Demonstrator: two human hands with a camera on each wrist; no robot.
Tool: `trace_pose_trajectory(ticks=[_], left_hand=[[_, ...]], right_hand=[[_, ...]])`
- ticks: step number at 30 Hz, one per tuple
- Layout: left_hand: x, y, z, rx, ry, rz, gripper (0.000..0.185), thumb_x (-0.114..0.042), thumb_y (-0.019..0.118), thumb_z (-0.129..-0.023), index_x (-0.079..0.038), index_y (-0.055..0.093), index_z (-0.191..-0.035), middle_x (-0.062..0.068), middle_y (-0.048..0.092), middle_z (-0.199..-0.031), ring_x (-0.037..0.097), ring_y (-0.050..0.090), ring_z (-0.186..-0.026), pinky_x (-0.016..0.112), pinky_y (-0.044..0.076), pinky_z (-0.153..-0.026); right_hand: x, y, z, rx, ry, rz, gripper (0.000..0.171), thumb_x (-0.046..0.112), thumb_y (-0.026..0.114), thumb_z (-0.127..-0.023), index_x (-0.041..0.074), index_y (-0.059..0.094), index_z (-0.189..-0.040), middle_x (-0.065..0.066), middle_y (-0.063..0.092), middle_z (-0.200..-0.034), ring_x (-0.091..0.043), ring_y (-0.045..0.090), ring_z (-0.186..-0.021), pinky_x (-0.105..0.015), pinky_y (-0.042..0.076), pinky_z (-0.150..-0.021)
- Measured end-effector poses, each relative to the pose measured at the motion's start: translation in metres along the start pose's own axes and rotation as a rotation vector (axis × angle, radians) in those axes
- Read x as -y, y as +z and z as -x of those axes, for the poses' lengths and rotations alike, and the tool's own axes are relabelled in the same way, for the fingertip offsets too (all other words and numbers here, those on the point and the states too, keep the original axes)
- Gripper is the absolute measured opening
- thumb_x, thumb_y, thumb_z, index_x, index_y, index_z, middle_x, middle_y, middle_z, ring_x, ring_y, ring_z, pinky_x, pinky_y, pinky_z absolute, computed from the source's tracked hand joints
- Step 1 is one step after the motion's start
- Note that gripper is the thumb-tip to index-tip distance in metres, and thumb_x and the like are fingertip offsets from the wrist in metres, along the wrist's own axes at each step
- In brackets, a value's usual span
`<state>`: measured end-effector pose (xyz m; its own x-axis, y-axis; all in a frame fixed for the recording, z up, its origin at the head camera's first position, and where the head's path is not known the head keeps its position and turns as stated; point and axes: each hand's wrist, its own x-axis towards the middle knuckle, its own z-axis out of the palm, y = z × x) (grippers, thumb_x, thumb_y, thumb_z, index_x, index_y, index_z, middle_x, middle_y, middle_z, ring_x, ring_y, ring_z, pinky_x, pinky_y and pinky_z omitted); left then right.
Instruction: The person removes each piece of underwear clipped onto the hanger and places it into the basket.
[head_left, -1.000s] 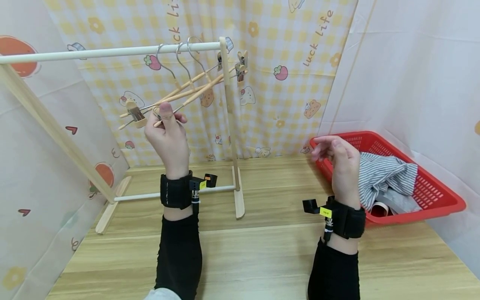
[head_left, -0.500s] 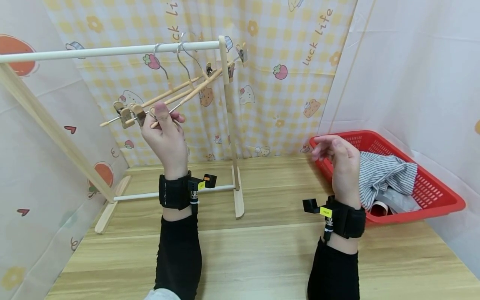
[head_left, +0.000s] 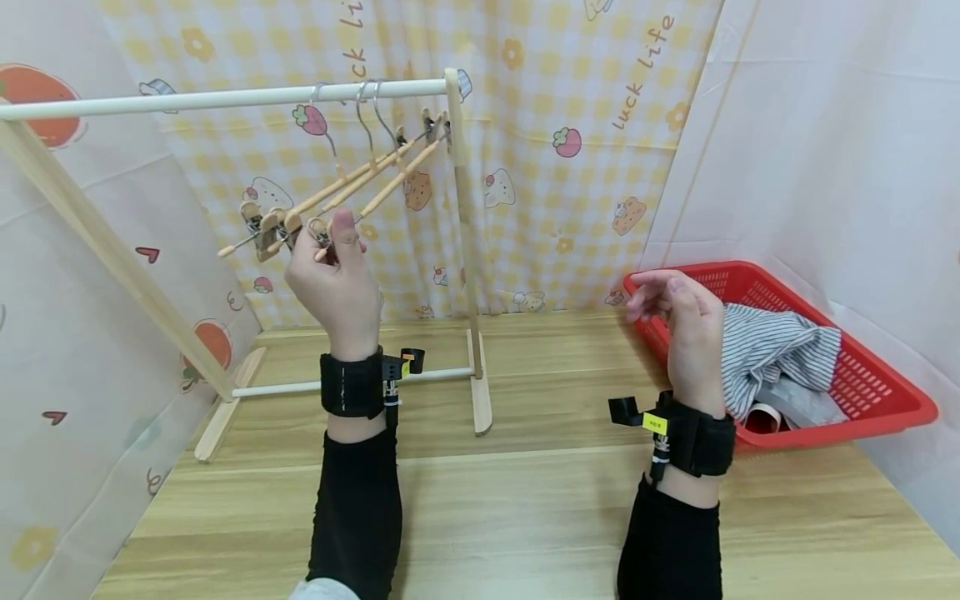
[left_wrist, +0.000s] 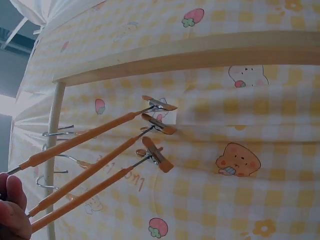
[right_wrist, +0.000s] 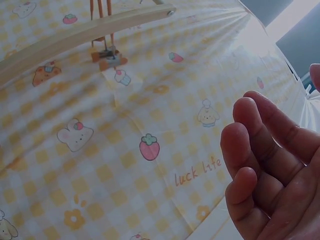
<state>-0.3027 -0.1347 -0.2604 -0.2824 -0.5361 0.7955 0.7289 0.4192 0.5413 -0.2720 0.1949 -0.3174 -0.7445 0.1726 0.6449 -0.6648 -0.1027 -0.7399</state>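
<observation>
Three clip hangers hang by metal hooks from the white rail (head_left: 225, 101) of a wooden rack. My left hand (head_left: 333, 279) pinches the near end of the rightmost clip hanger (head_left: 390, 190) between thumb and fingers, close to its clip. The other two clip hangers (head_left: 318, 198) lie beside it, their near clips (head_left: 264, 232) just left of my hand. In the left wrist view, the fingertips (left_wrist: 16, 192) show at the edge, and the far clips (left_wrist: 156, 154) hold nothing. My right hand (head_left: 692, 337) hovers in front of the basket, fingers loosely bent and holding nothing.
A red plastic basket (head_left: 892, 400) at the right holds a striped cloth (head_left: 780, 346), a grey item (head_left: 806, 404) and something rolled. The rack's right post (head_left: 467, 225) stands beside the hangers. The wooden table (head_left: 525, 517) stretches in front; a patterned curtain (head_left: 570, 192) hangs behind.
The hangers have swung so they line up more nearly parallel, their far ends shifting left behind the post. The left hand keeps its pinch with little movement. The right hand stays put.
</observation>
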Motion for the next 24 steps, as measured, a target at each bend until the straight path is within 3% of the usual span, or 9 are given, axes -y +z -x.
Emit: trace_pose_trajectory(ticks=[4, 9, 14, 17, 21, 24], left_hand=[[0.0, -0.003, -0.002, -0.06, -0.026, -0.093, 0.022, -0.018, 0.063, -0.099, -0.009, 0.064, -0.079, -0.011, 0.053, -0.063, 0.002, 0.043, -0.05, 0.017, 0.029, -0.049], [0.002, -0.01, -0.006, -0.109, -0.079, -0.17, 0.024, -0.022, 0.062, -0.1, -0.01, 0.063, -0.079, -0.011, 0.055, -0.063, 0.0, 0.045, -0.049, 0.017, 0.029, -0.048], [0.005, -0.019, -0.012, -0.161, -0.07, -0.222, 0.023, -0.021, 0.064, -0.099, -0.014, 0.061, -0.077, -0.015, 0.053, -0.063, -0.002, 0.045, -0.05, 0.016, 0.03, -0.048], [0.008, -0.026, -0.014, -0.199, -0.088, -0.1, 0.02, -0.022, 0.066, -0.097, -0.015, 0.063, -0.079, -0.009, 0.056, -0.065, 0.001, 0.047, -0.052, 0.017, 0.034, -0.051], [0.011, -0.033, -0.01, -0.258, -0.173, 0.248, 0.031, -0.04, 0.07, -0.092, -0.01, 0.066, -0.087, 0.004, 0.059, -0.073, 0.006, 0.047, -0.053, 0.018, 0.039, -0.05], [0.01, -0.033, -0.001, -0.323, -0.238, 0.422, 0.041, -0.039, 0.045, -0.104, -0.005, 0.064, -0.093, 0.007, 0.055, -0.075, 0.009, 0.045, -0.05, 0.017, 0.035, -0.046]], right_hand=[[0.0, -0.001, 0.0, 0.0, 0.001, 0.001, 0.041, 0.022, 0.05, -0.101, -0.015, 0.067, -0.102, -0.013, 0.065, -0.074, -0.02, 0.06, -0.062, -0.026, 0.045, -0.059], [0.0, -0.001, 0.0, 0.006, 0.009, -0.001, 0.04, 0.022, 0.05, -0.101, -0.015, 0.067, -0.102, -0.012, 0.065, -0.075, -0.02, 0.061, -0.062, -0.026, 0.045, -0.06], [-0.001, -0.001, 0.0, 0.016, 0.018, -0.012, 0.04, 0.021, 0.05, -0.101, -0.015, 0.066, -0.102, -0.011, 0.066, -0.075, -0.021, 0.061, -0.063, -0.026, 0.046, -0.061], [-0.001, 0.0, 0.0, 0.027, 0.021, -0.01, 0.039, 0.021, 0.05, -0.101, -0.013, 0.068, -0.102, -0.011, 0.066, -0.076, -0.021, 0.061, -0.063, -0.025, 0.046, -0.062], [-0.001, 0.001, 0.0, 0.041, 0.028, 0.003, 0.039, 0.022, 0.049, -0.101, -0.012, 0.068, -0.102, -0.011, 0.066, -0.076, -0.02, 0.061, -0.064, -0.026, 0.046, -0.062], [-0.001, 0.001, 0.0, 0.046, 0.034, 0.007, 0.038, 0.022, 0.049, -0.101, -0.01, 0.07, -0.101, -0.012, 0.066, -0.076, -0.02, 0.061, -0.065, -0.026, 0.046, -0.062]])
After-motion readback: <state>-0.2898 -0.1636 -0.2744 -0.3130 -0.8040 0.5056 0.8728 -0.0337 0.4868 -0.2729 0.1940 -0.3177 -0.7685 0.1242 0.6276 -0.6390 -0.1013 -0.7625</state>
